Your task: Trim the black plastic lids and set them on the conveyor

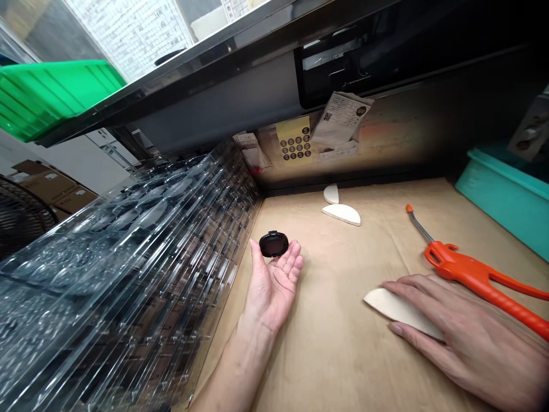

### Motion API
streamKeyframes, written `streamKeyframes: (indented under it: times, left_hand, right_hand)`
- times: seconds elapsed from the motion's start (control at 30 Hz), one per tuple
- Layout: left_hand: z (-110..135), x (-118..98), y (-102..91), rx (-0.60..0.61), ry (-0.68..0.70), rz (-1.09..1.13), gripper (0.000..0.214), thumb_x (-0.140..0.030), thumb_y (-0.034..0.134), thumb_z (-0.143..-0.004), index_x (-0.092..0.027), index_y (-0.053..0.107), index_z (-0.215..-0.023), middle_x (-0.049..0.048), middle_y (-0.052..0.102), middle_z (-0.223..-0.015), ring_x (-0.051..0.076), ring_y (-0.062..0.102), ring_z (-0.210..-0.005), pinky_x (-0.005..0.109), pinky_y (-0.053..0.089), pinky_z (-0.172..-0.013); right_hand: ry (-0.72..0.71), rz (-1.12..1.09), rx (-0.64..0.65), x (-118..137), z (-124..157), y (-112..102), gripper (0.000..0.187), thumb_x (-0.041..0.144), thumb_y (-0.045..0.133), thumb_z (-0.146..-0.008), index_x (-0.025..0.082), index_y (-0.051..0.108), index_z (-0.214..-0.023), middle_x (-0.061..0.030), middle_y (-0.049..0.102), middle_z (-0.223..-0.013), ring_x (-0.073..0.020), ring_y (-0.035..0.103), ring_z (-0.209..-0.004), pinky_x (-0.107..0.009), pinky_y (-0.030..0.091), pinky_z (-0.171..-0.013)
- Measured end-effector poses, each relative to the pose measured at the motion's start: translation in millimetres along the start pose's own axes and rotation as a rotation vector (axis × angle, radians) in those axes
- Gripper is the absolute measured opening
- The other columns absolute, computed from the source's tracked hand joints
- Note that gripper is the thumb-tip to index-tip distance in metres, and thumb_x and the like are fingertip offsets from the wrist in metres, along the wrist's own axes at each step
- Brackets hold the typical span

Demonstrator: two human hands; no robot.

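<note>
My left hand [274, 280] is turned palm up and holds a small round black compact case [273, 245] between thumb and fingers, above the brown work surface. At the right, my right hand [454, 332] grips a cream-white sponge pad [401, 309] with a pointed end, thumb on the near side and fingers on the far side. Just beyond that hand lies an orange air blow gun [476, 272], its bent nozzle pointing away. Two more cream-white pieces, a half-round pad [342, 214] and a smaller wedge [331, 194], rest near the back.
Stacked clear plastic trays [171, 269] rise along the left. A teal bin [506, 194] stands at the right edge. A green bin [60, 94] sits on the metal shelf [206, 51] overhead. Labels and a yellow sticker sheet [294, 140] hang on the back panel.
</note>
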State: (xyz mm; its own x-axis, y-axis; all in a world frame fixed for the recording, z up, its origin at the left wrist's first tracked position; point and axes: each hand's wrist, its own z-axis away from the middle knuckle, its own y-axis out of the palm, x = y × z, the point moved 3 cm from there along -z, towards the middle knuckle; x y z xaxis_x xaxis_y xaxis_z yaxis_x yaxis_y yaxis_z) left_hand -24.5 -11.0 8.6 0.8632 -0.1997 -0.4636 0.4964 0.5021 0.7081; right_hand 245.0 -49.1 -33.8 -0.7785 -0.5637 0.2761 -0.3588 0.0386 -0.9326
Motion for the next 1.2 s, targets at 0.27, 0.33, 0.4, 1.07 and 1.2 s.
streamKeyframes:
  times: [0.27,0.33,0.4,1.07,1.2]
  left_hand:
    - [0.0,-0.7,-0.2,-0.014,0.019,0.002,0.064,-0.060,0.050,-0.091,0.000,0.059,-0.111,0.0178,0.069,-0.099,0.019,0.072,-0.084,0.026,0.063,-0.069]
    - [0.4,-0.7,1.0,-0.009,0.025,0.005,0.063,-0.060,0.050,-0.091,-0.001,0.059,-0.109,0.0170,0.068,-0.098,0.019,0.071,-0.084,0.025,0.063,-0.068]
    - [1.0,-0.5,2.6,0.012,0.025,0.009,0.062,-0.060,0.049,-0.091,-0.001,0.059,-0.107,0.0159,0.067,-0.096,0.019,0.071,-0.083,0.025,0.062,-0.067]
    - [23.0,3.3,13.4,0.310,-0.083,-0.110,0.052,-0.053,0.032,-0.099,-0.019,0.050,-0.135,0.0059,0.053,-0.082,0.018,0.052,-0.066,0.028,0.046,-0.058]
    - [31.4,5.8,19.6,0.401,-0.080,-0.163,0.056,-0.055,0.026,-0.100,-0.025,0.044,-0.143,0.0037,0.051,-0.077,0.016,0.047,-0.061,0.027,0.040,-0.055]
  right_hand:
    - [0.016,0.037,0.041,-9.2,5.3,4.7,0.044,0.060,0.051,-0.096,0.036,0.050,-0.133,-0.0010,0.058,-0.127,-0.0282,0.059,-0.110,-0.046,0.053,-0.090]
    - [0.014,0.037,0.053,-8.5,5.3,4.5,0.044,0.060,0.050,-0.096,0.037,0.049,-0.133,-0.0005,0.057,-0.127,-0.0276,0.059,-0.110,-0.047,0.053,-0.092]
    - [0.016,0.046,0.053,-6.7,4.9,5.0,0.044,0.060,0.050,-0.096,0.037,0.049,-0.134,-0.0008,0.057,-0.128,-0.0275,0.059,-0.111,-0.047,0.053,-0.092]
    - [0.018,0.050,0.008,7.1,0.2,-5.3,0.041,0.057,0.048,-0.098,0.032,0.052,-0.131,-0.0043,0.059,-0.127,-0.0297,0.060,-0.112,-0.041,0.057,-0.079]
    - [0.023,0.021,0.010,7.3,-2.0,-5.2,0.038,0.056,0.049,-0.098,0.033,0.053,-0.128,-0.0038,0.060,-0.124,-0.0289,0.061,-0.109,-0.041,0.056,-0.078]
